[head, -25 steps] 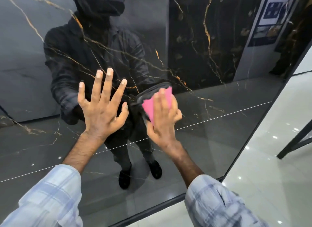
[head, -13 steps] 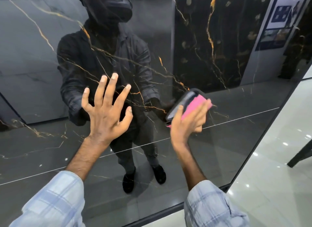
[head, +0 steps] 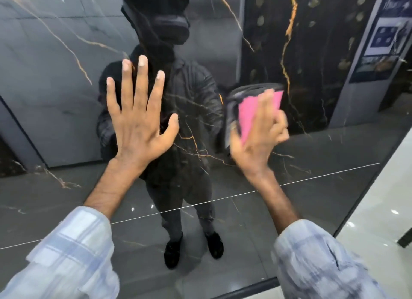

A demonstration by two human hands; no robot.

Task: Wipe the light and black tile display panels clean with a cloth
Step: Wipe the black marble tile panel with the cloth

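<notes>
A glossy black tile panel (head: 312, 198) with gold veins fills the view and mirrors a person and the room. My left hand (head: 140, 120) lies flat on it, fingers spread and straight, left of centre. To its right, my right hand (head: 260, 142) holds a pink cloth (head: 252, 114) against the panel, some fingers curled over the cloth's right side; the hand is motion-blurred. No light tile panel is in direct view.
The panel's dark frame edge (head: 245, 292) runs along the bottom and up the right side. Beyond it is a shiny white floor (head: 379, 243), with a dark furniture leg (head: 405, 240) at the far right edge.
My right hand has swept the pink cloth to the right and slightly upward across the panel. My left hand stays flat on the panel.
</notes>
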